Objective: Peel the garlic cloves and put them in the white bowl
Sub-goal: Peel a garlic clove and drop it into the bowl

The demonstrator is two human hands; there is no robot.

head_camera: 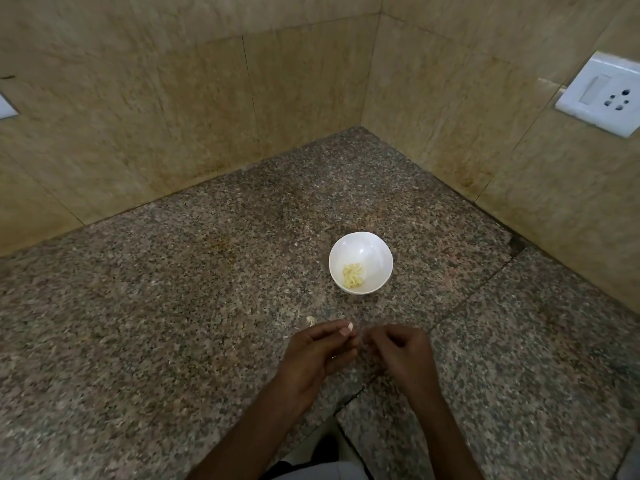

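Left hand (318,351) and right hand (398,351) curled fingertip to fingertip toward the counter's (173,306) front edge, grip unclear through blur, white bowl (360,244) of peeled cloves (353,276) just beyond.

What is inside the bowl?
A little heap of peeled garlic cloves lies low in the bowl. The heap hides the bottom beneath it and any cloves lying lower.

A home kitchen corner: speckled granite counter (173,306), beige tiled walls (138,116), white wall socket (602,95)
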